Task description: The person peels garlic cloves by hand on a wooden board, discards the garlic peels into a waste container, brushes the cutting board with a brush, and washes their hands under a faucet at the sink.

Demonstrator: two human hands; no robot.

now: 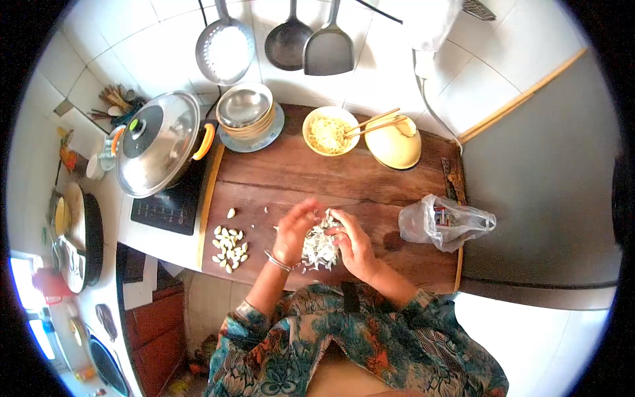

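A heap of white, papery garlic skins (320, 253) lies on the wooden board (264, 178) between my two hands. My left hand (293, 235), with a bracelet at the wrist, is at the left side of the heap. Its fingers are raised and apart, slightly smeared by motion, and nothing shows in them. At the right side, my right hand (354, 246) curves its spread fingers over the edge of the skins, touching them. Peeled garlic cloves (228, 246) are scattered on the board to the left of my left hand.
A lidded pot (159, 145) stands on the cooktop at left. Stacked bowls (245, 109), a noodle bowl (324, 132) with chopsticks and a yellow bowl (393, 147) line the back. A plastic bag (440, 221) lies at right, beside a grey panel (542, 178).
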